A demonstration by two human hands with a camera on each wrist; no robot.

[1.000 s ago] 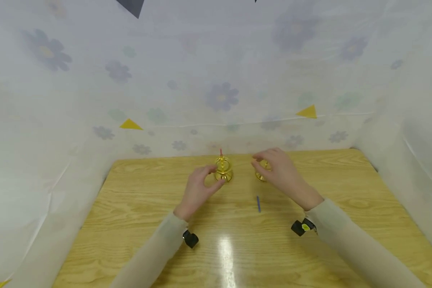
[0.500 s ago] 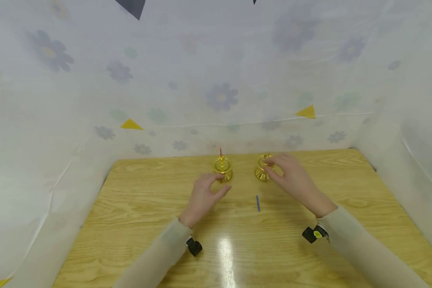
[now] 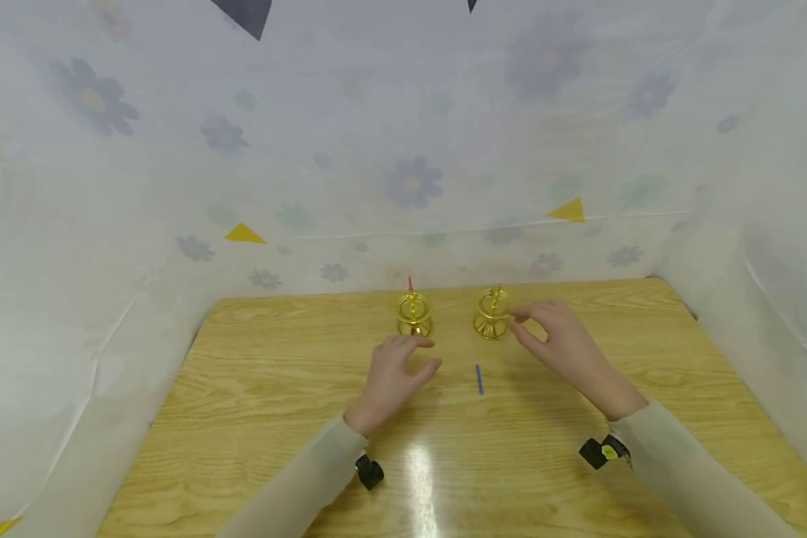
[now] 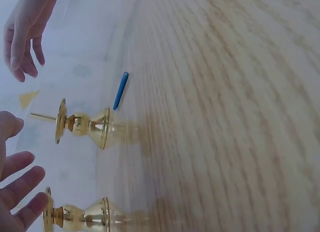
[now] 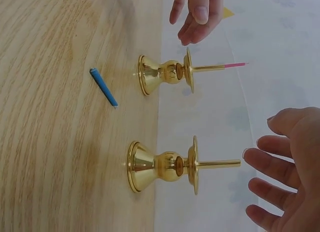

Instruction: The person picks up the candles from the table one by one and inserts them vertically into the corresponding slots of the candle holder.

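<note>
Hovering w/ fingers loose, holding nothing: left hand (image 3: 393, 371) by red-tipped candlestick (image 3: 413, 315), right hand (image 3: 561, 340) by plain candlestick (image 3: 491, 314); blue stick (image 3: 479, 379) prob. needs pinching next.

Wooden table (image 3: 255, 388) with two brass candlesticks (image 3: 414, 317) and blue stick (image 3: 479, 379).

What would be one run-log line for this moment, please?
left hand: open, holds nothing, near left candlestick | right hand: open, beside right candlestick | blue stick: lying on table
</note>
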